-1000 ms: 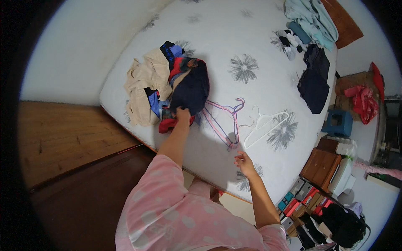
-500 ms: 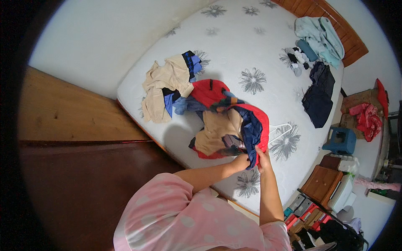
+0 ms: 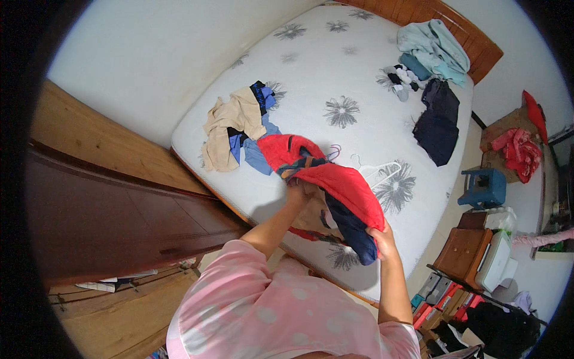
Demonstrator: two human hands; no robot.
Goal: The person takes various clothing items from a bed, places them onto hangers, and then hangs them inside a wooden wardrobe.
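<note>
A red jacket [image 3: 341, 186] with a navy lining [image 3: 350, 230] and tan inner cloth is lifted over the near part of the bed. My right hand [image 3: 384, 239] is closed on its edge at the right, thumb on the red side. At the jacket's left end, my left hand [image 3: 301, 190] is closed on the bunched cloth, its fingertips partly hidden in the folds. Just beyond the jacket lie a white hanger [image 3: 388, 173] and a purple hanger [image 3: 335, 152], mostly covered. Beige clothing [image 3: 230, 116] and blue cloth [image 3: 257, 157] lie to the left.
The flowered mattress [image 3: 305, 90] has dark trousers [image 3: 439, 122], socks [image 3: 402, 81] and a pale green garment [image 3: 433, 48] at its far right. Beyond its right edge stand a blue stool [image 3: 483, 186] and a wooden cabinet [image 3: 460, 254]. Brown furniture [image 3: 131, 209] borders the left.
My left hand has moved away from the right one, leftward along the jacket. The jacket has turned so more red outside shows, and my right hand keeps its edge. The view has shifted.
</note>
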